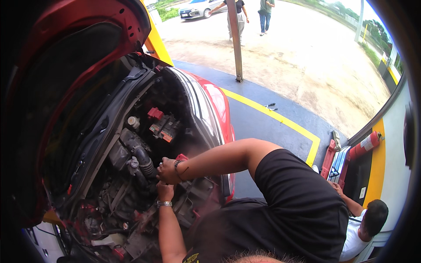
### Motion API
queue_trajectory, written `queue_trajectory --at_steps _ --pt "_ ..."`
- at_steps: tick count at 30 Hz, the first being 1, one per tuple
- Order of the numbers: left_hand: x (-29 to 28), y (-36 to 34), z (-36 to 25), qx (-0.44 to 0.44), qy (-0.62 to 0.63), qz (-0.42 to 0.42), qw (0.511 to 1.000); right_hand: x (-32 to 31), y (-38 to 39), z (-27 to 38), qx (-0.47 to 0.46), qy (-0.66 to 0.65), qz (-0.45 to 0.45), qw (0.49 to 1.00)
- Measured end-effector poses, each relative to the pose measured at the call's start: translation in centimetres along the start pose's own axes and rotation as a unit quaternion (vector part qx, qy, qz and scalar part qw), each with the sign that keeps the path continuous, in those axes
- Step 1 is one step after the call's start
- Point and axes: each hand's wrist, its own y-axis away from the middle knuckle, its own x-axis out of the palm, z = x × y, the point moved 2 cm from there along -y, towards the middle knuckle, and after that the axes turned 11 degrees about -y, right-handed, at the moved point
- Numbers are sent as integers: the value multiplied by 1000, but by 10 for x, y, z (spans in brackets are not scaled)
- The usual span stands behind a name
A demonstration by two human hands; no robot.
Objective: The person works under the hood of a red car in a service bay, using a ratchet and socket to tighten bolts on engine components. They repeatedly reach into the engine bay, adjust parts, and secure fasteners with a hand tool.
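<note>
My left hand (165,191), with a metal watch on its wrist, is closed low in the engine bay (116,197) of a red car, round something hidden. My right hand (166,170), with a dark bracelet, is directly above and touching it, fingers curled on something I cannot make out. Both are beside a ribbed black intake hose (144,160). Just behind my right wrist is a red part (182,157). Farther back are a battery (161,130) with a red terminal cover and a pale-capped reservoir (133,122).
The raised hood (66,61) fills the left. A co-worker (368,225) crouches at lower right near a red fire extinguisher (364,145) and detached parts. A metal post (237,52) stands at the bay's edge. Tools (269,106) lie on the floor. Two people (266,15) and a silver car (194,11) are outside.
</note>
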Motion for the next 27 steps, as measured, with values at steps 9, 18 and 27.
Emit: queue_trajectory --at_steps 9,18,27 --pt "7 0 -9 70 -86 -39 993 9 -4 -3 61 42 93 993" --pt "10 4 -9 76 -57 -64 993 11 -2 14 124 121 17 985" --pt "6 2 5 141 -130 -11 981 5 0 16 58 106 -25 992"
